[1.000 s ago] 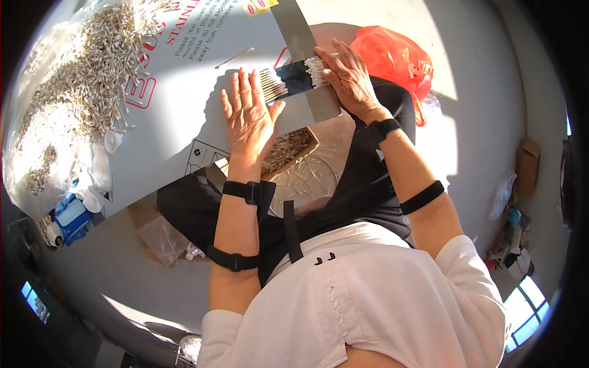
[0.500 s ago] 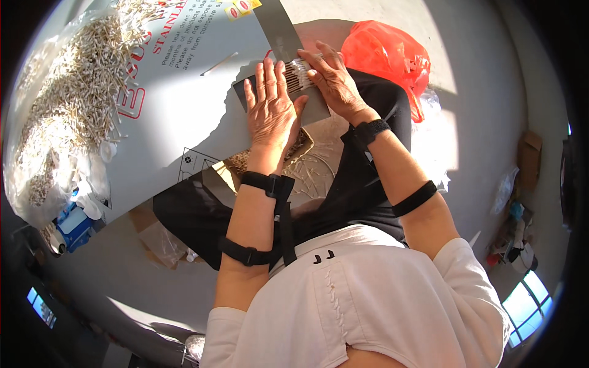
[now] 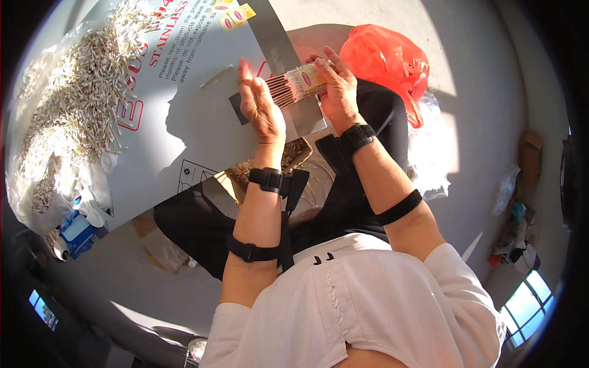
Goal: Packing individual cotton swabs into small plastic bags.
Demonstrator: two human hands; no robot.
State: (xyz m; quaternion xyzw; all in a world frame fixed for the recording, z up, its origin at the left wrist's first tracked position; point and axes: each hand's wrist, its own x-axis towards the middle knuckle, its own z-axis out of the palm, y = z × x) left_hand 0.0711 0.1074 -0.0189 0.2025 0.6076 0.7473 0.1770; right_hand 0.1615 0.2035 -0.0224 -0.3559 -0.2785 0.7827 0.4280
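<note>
A clear pack of brown-stick cotton swabs (image 3: 282, 91), with a yellow label bearing a red oval, is held up between my hands over the table's edge. My right hand (image 3: 338, 86) grips its labelled end, fingers curled over the far side. Against the other end, where bare brown sticks show, stands my left hand (image 3: 261, 107), its fingers stretched out and its palm turned toward the pack. Below it is a dark flat plate (image 3: 238, 109), partly covered by my left hand. One loose swab (image 3: 216, 76) lies on the grey sheet-covered table (image 3: 202, 116).
A big clear bag of loose white swabs (image 3: 80, 92) spills over the table's left side. Yellow labels (image 3: 236, 17) lie at the far edge. An opened cardboard box (image 3: 232, 184) sits below the table edge, and a red plastic bag (image 3: 386, 61) is at the right.
Both hands were flat over the swab pack on the table. Now the pack is raised and tilted, with its label in sight; my left hand has turned onto its edge.
</note>
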